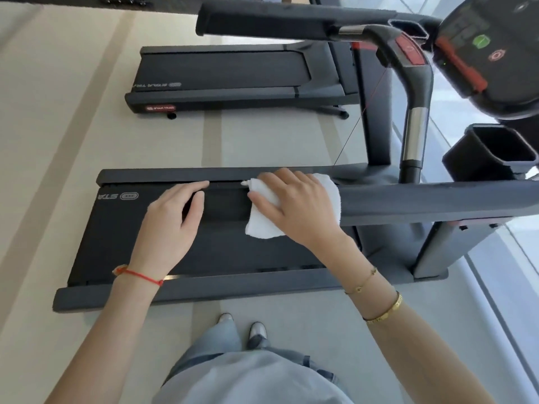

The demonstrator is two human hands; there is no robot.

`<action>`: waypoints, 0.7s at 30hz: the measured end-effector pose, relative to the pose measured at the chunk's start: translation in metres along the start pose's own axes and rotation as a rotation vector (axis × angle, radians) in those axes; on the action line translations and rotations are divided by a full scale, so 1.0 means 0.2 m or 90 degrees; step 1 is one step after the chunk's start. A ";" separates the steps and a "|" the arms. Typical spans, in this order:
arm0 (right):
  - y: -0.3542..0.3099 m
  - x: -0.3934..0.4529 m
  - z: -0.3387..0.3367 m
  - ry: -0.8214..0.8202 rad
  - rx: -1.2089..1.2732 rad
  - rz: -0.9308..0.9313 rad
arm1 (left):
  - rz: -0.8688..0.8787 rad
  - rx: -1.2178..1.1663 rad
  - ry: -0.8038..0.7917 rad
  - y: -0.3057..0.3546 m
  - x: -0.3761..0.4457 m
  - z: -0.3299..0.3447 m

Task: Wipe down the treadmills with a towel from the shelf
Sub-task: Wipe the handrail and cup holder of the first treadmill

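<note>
Two treadmills were in view: the near treadmill [122, 228] under the hands, and a second treadmill [227, 74] well apart beyond it across the floor. Both lay with the long axis running left to right in the view, consoles to the right.

The white towel [265, 220] was bunched beneath the right hand [297, 205], over the far edge of the belt and beside the far side rail [175, 174]. Right fingers were spread and fairly straight over the cloth, pressing it down rather than pinching. Whether the towel actually touched the rail could not be told.

The left hand [172, 225] held nothing; fingers lay together, loosely extended, index tip near the rail's inner edge. It sat just left of the towel, apart from it.

Judgement: wiping of the near machine was under way, and the uncleaned length of belt and rail stretched leftward from the towel, along the long axis. The right hand was the working one.

Containers: a dark cup holder [495, 153] at the console side, open top, appearing to hold nothing.
</note>
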State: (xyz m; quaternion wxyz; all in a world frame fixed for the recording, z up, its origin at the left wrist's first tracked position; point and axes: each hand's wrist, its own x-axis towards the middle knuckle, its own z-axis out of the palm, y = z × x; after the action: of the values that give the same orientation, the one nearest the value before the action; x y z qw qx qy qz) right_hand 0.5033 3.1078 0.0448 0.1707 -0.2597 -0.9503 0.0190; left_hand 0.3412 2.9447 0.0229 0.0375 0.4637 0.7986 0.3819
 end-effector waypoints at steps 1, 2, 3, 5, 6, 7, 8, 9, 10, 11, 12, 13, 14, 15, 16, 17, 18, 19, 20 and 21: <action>0.06 -0.01 -0.02 0.016 0.007 0.022 | 0.000 -0.002 0.001 0.00 0.00 0.00; 0.12 -0.02 -0.04 0.009 -0.019 0.047 | 0.004 -0.003 0.000 0.00 0.00 -0.01; 0.17 -0.02 -0.05 -0.020 -0.080 0.070 | 0.008 -0.005 -0.003 0.00 0.01 -0.01; 0.22 0.00 -0.08 -0.082 -0.160 0.108 | 0.010 -0.007 -0.015 -0.01 0.01 -0.02; 0.24 0.02 -0.09 -0.092 -0.113 0.136 | 0.004 -0.004 -0.020 -0.02 0.01 -0.02; 0.24 0.05 -0.11 -0.110 -0.031 0.166 | -0.003 0.000 -0.023 -0.03 0.01 -0.03; 0.22 0.09 -0.12 -0.136 0.036 0.177 | -0.008 0.002 -0.028 -0.03 0.01 -0.04; 0.19 0.14 -0.12 -0.169 0.062 0.164 | -0.012 0.001 -0.035 -0.04 0.01 -0.04; 0.13 0.18 -0.10 -0.206 0.068 0.139 | -0.016 -0.003 -0.044 -0.04 0.01 -0.05; 0.06 0.22 -0.08 -0.232 0.069 0.106 | -0.022 -0.008 -0.050 -0.04 0.01 -0.05; -0.01 0.23 -0.05 -0.236 0.065 0.067 | -0.026 -0.014 -0.052 -0.05 0.01 -0.05; -0.08 0.23 -0.03 -0.211 0.049 0.027 | -0.031 -0.019 -0.052 -0.05 0.01 -0.05; -0.12 0.20 -0.01 -0.171 0.026 -0.016 | -0.039 -0.022 -0.052 -0.05 0.01 -0.05; -0.13 0.17 0.00 -0.149 0.007 -0.047 | -0.048 -0.023 -0.053 -0.05 0.01 -0.05; -0.11 0.13 -0.01 -0.139 0.007 -0.065 | -0.057 -0.025 -0.054 -0.06 0.01 -0.06; -0.08 0.09 -0.03 -0.132 0.021 -0.075 | -0.063 -0.027 -0.056 -0.06 0.01 -0.06; -0.02 0.06 -0.04 -0.126 0.033 -0.073 | -0.066 -0.030 -0.060 -0.07 0.01 -0.06; 0.02 0.04 -0.06 -0.123 0.035 -0.058 | -0.066 -0.033 -0.066 -0.08 0.00 -0.06; 0.05 0.04 -0.06 -0.123 0.028 -0.036 | -0.065 -0.036 -0.071 -0.08 0.00 -0.07; 0.06 0.04 -0.07 -0.126 0.010 -0.016 | -0.064 -0.036 -0.074 -0.09 0.00 -0.07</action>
State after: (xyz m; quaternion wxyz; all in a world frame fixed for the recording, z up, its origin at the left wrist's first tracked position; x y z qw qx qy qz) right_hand 0.5076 3.1220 0.0583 0.0784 -0.2434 -0.9655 0.0500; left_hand 0.3234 2.9322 0.0216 0.1161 0.4428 0.8063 0.3746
